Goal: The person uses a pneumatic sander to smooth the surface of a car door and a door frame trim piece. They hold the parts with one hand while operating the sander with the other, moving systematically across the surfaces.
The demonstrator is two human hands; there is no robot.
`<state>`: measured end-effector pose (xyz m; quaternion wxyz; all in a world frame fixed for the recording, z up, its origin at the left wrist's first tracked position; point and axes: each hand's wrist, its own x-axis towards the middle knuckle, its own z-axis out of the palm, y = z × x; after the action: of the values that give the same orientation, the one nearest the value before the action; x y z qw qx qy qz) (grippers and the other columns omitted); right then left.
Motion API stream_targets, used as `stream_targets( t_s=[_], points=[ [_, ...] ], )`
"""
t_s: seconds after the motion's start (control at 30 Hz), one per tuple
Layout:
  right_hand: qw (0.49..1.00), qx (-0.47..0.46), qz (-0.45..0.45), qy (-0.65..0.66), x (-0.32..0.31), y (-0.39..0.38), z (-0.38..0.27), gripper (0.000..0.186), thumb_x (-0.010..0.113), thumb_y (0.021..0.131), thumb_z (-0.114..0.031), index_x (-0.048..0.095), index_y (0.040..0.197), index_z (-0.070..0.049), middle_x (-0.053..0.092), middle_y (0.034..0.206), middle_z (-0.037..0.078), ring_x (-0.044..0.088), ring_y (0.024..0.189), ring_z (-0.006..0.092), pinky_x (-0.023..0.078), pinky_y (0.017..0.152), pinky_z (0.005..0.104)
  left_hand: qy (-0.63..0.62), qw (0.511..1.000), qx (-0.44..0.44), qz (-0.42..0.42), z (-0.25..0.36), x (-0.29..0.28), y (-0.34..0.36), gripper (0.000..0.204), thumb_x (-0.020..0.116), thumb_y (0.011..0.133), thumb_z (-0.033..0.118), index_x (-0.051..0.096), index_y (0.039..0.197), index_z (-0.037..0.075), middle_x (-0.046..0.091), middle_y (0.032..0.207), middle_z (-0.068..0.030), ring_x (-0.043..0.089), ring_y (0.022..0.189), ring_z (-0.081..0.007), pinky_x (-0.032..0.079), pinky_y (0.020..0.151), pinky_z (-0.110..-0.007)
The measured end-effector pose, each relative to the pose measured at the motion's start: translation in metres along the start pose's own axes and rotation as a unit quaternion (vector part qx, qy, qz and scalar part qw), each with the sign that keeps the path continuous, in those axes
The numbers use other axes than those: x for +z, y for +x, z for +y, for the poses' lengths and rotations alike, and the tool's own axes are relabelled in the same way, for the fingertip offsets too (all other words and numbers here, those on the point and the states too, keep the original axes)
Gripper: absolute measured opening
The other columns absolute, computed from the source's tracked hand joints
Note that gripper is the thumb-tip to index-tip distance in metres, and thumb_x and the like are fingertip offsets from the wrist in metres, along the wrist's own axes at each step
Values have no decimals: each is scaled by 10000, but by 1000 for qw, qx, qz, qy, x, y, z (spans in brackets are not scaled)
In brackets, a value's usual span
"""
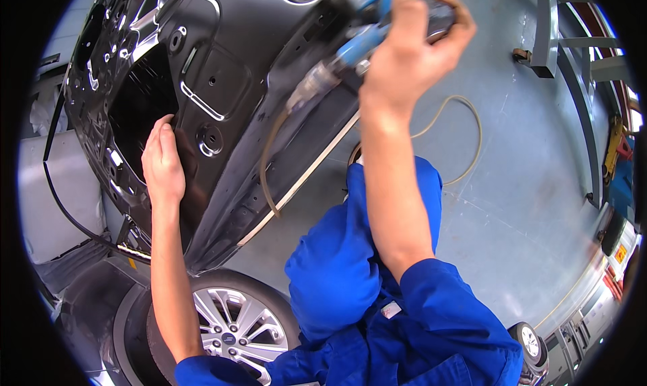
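Note:
My right hand [408, 66] is wrapped round a blue air-powered tool [362, 43], which looks like a sander. Motion blurs its head, held up against or close to the edge of a black car door shell [246, 18]; whether they touch I cannot tell. A clear fitting [313, 86] joins the tool to a thin yellowish air hose [267, 163] that hangs down beside the door. My left hand [163, 167] lies on the door's inner face, fingers stretched out, with the fingertips beside a large dark opening [141, 106].
Below the door is a car wheel [239, 322] with silver spokes. The hose loops over the grey floor [526, 184] behind my right arm. A grey metal frame on castors [542, 55] stands at the upper right. Another wheel [529, 344] shows at lower right.

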<state>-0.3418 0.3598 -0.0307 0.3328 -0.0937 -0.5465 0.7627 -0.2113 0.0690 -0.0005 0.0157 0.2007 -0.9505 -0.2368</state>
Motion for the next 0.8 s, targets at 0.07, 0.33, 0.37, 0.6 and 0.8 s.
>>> stream_targets(
  t_s=[0.07, 0.33, 0.37, 0.6, 0.8],
  points=[
    [999, 20, 5, 40, 5, -30, -8, 395, 708, 855, -154, 473, 1145, -25, 462, 993, 36, 464, 858, 104, 410, 790, 251, 7, 1000, -5, 2, -1, -1, -4, 448, 385, 1025, 299, 613, 1195, -47, 649, 1167, -222, 610, 1113, -340, 432, 971, -366],
    [993, 24, 73, 95, 3, 20, -2, 307, 599, 883, -195, 450, 1118, -68, 480, 949, 41, 511, 856, 147, 435, 798, 295, 4, 1000, 0, 7, -2, 0, -1, 437, 391, 1022, 288, 617, 1189, -47, 648, 1175, -220, 601, 1131, -347, 428, 982, -367],
    [992, 4, 76, 102, 3, 26, 2, 301, 596, 877, -193, 451, 1110, -69, 478, 941, 42, 515, 848, 151, 438, 796, 300, 4, 1000, -2, 6, -2, -1, -1, 435, 393, 1020, 286, 618, 1187, -47, 648, 1177, -219, 600, 1131, -348, 427, 984, -368],
    [985, 103, 123, 56, -8, -16, 9, 333, 566, 884, -259, 459, 1136, -70, 486, 1020, 67, 522, 943, 181, 454, 836, 330, 13, 1000, 1, 9, 2, -1, -3, 432, 394, 1019, 276, 617, 1187, -53, 646, 1180, -224, 601, 1133, -350, 427, 984, -364],
    [977, 90, 99, 168, 4, -13, 3, 333, 556, 909, -198, 423, 1185, -67, 488, 920, 15, 447, 854, 94, 370, 803, 253, 8, 999, 30, 12, -10, 1, -2, 455, 346, 1039, 283, 581, 1217, -64, 591, 798, -53, 528, 745, -125, 423, 734, -273]
  ],
)
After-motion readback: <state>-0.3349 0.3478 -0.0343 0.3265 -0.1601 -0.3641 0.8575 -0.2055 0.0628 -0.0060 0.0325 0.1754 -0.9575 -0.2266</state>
